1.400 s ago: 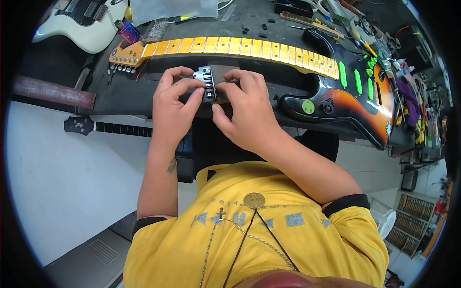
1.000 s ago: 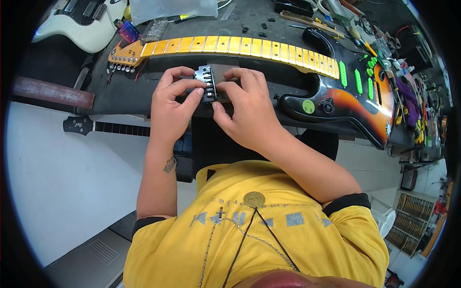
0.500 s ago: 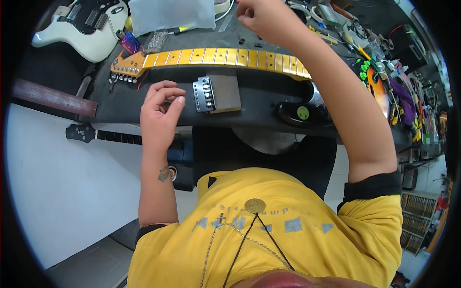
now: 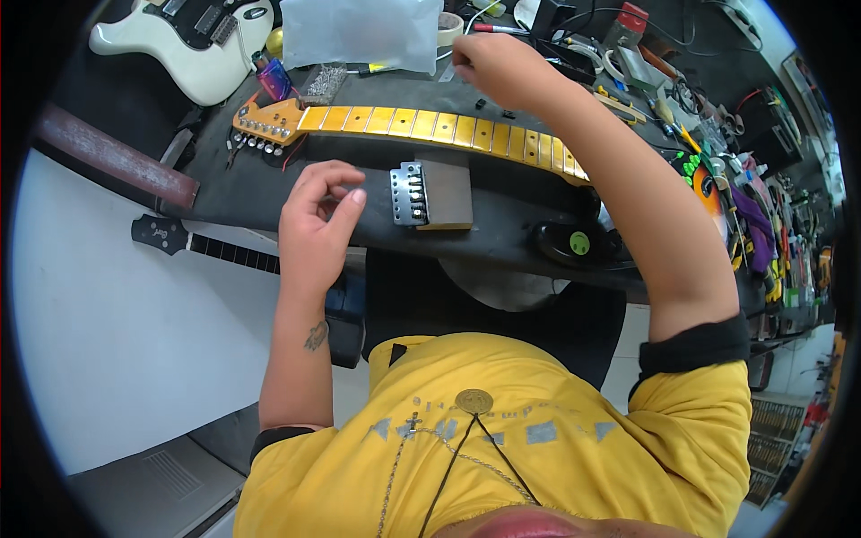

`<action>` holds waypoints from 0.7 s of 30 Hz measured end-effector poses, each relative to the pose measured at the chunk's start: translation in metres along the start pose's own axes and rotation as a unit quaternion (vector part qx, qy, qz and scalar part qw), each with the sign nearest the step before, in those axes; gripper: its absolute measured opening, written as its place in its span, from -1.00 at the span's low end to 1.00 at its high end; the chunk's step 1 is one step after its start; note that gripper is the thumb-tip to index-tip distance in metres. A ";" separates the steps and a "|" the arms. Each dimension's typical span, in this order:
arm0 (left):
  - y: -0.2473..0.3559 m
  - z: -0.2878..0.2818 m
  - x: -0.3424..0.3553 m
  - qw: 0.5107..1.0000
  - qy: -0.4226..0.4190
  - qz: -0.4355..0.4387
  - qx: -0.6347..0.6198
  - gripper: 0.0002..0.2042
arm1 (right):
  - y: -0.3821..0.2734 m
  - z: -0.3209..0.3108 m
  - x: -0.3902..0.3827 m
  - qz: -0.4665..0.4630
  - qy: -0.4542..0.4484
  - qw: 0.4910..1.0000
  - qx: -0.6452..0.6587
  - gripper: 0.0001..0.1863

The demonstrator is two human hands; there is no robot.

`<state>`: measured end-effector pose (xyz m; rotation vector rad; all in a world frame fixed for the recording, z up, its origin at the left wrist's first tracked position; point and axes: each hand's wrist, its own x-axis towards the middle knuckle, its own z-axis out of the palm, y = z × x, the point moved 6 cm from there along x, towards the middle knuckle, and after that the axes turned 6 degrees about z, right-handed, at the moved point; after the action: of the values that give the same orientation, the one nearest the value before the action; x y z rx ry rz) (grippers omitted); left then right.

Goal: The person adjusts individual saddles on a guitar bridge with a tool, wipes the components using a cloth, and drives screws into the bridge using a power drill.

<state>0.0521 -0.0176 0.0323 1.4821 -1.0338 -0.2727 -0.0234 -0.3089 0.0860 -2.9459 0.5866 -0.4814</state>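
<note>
Left hand (image 4: 316,220) loosely open near the front of the black bench (image 4: 516,199), silver guitar bridge (image 4: 409,195) lying to its right beside a grey-brown block (image 4: 450,193), right hand (image 4: 500,68) curled beyond the guitar neck (image 4: 435,126), contents indeterminable.

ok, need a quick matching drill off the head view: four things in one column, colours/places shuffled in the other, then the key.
Things
1. bridge
2. left hand
3. right hand
4. block

Colours and places
A. higher in the picture than the yellow guitar neck
B. grey-brown, showing just right of the bridge
C. left of the bridge, with a visible gap
D. silver, with a row of small parts along its right side

Pairs: 1-D, 2-C, 3-A, 4-B
</note>
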 end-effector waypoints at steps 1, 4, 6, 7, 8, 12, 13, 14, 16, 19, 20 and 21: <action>-0.004 0.003 0.000 0.999 0.015 -0.016 -0.034 -0.80 | -0.027 -0.012 -0.014 -0.054 0.030 0.998 0.006 -0.86; 0.009 0.020 0.006 1.000 0.000 0.009 -0.024 -0.77 | -0.095 -0.039 -0.077 -0.137 0.057 0.986 0.079 -0.89; 0.024 0.032 0.009 0.999 -0.022 0.039 0.001 -0.81 | -0.113 -0.046 -0.104 -0.156 0.061 0.979 0.117 -0.92; 0.027 0.035 0.010 0.999 -0.024 0.044 0.000 -0.81 | -0.115 -0.048 -0.111 -0.156 0.068 0.978 0.123 -0.93; 0.033 0.039 0.012 0.995 -0.041 0.076 0.044 -0.84 | -0.115 -0.049 -0.114 -0.155 0.071 0.978 0.120 -0.93; 0.046 0.048 0.012 0.985 -0.051 0.132 0.097 -0.88 | -0.109 -0.048 -0.122 -0.150 0.093 0.977 0.119 -0.89; 0.046 0.048 0.012 0.984 -0.053 0.135 0.102 -0.88 | -0.109 -0.047 -0.124 -0.159 0.090 0.977 0.106 -0.85; 0.044 0.049 0.012 0.984 -0.056 0.136 0.102 -0.88 | -0.111 -0.045 -0.126 -0.156 0.092 0.978 0.107 -0.85; 0.040 0.045 0.010 0.978 -0.017 0.178 0.104 -0.88 | -0.111 -0.044 -0.132 -0.103 0.120 0.977 0.141 -0.80; 0.028 0.036 0.009 0.952 -0.022 0.192 0.235 -0.86 | -0.108 -0.018 -0.155 -0.016 0.128 0.979 0.157 -0.79; 0.025 0.036 0.009 0.946 -0.027 0.196 0.257 -0.85 | -0.107 -0.008 -0.162 0.016 0.090 0.985 0.146 -0.76; 0.025 0.036 0.008 0.946 -0.027 0.194 0.259 -0.85 | -0.109 0.001 -0.169 0.016 0.088 0.985 0.148 -0.76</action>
<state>0.0206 -0.0443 0.0501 1.6916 -1.4905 0.2625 -0.1321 -0.1434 0.0541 -2.6265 0.5271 -0.7605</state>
